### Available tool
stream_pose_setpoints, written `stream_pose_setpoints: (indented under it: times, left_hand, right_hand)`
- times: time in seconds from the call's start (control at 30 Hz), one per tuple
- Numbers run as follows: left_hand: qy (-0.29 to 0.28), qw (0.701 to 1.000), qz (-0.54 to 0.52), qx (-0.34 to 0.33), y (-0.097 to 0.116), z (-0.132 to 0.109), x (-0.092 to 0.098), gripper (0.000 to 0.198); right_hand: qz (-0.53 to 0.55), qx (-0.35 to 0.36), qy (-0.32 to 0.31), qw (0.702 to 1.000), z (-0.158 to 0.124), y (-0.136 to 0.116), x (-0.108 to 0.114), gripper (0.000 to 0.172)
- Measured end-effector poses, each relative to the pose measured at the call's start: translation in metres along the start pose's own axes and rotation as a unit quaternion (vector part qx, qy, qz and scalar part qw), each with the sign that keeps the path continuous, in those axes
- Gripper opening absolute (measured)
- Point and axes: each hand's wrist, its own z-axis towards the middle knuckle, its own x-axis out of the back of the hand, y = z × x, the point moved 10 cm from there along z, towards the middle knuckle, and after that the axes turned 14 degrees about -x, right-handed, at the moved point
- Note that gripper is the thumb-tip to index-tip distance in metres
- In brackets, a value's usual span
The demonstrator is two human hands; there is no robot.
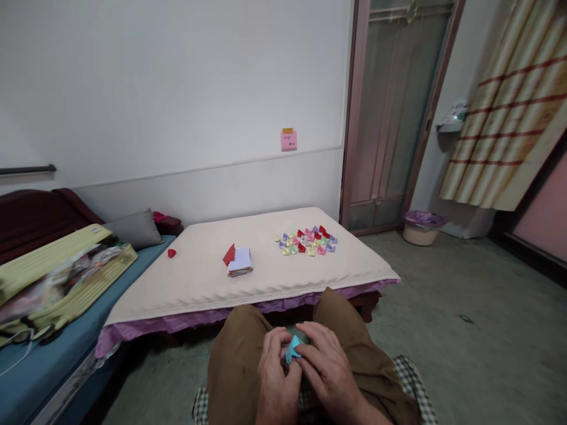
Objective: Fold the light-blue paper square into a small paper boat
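Note:
Between my knees, a small piece of folded blue paper (pixel 293 349) is held by the fingers of both hands. My left hand (pixel 278 372) curls round its left side, with the thumb near its lower edge. From the right, my right hand (pixel 325 363) pinches the paper, its fingertips on the folds. The blue paper's underside is hidden by my fingers. Ahead, on the cloth-covered table, lie a stack of square paper sheets (pixel 241 260) and a red sheet (pixel 229 254) sticking out beside it. Further right is a spread of several small folded paper pieces (pixel 311 236) in many colours.
A lone red folded piece (pixel 171 253) sits at the left of the cream tablecloth (pixel 199 283). The blue bed or sofa (pixel 146 265) holds a grey pillow (pixel 135 229) and a yellow-green bag. A lined waste bin (pixel 423 229) stands on the floor near the sliding door (pixel 394 118).

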Motion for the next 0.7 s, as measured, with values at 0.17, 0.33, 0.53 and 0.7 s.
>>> stream_pose_setpoints:
  times: [0.17, 0.33, 0.53, 0.7]
  left_hand:
    - [-0.011, 1.0, -0.001, -0.022, 0.002, -0.002, -0.003, 0.032]
    - [-0.004, 0.999, 0.004, -0.035, 0.001, -0.004, -0.001, 0.032]
    - [0.038, 0.997, -0.064, 0.024, -0.014, -0.005, 0.003, 0.03]
    - [0.048, 0.993, -0.099, 0.032, -0.016, -0.007, 0.0, 0.03]
  right_hand:
    - [-0.019, 0.004, 0.022, 1.0, 0.001, -0.005, 0.004, 0.019]
    - [-0.021, -0.011, 0.041, 0.999, 0.002, -0.005, 0.007, 0.018]
    - [-0.016, -0.019, 0.046, 0.999, 0.002, -0.003, 0.007, 0.016]
    - [-0.02, -0.031, 0.043, 0.998, 0.002, -0.001, 0.005, 0.015]
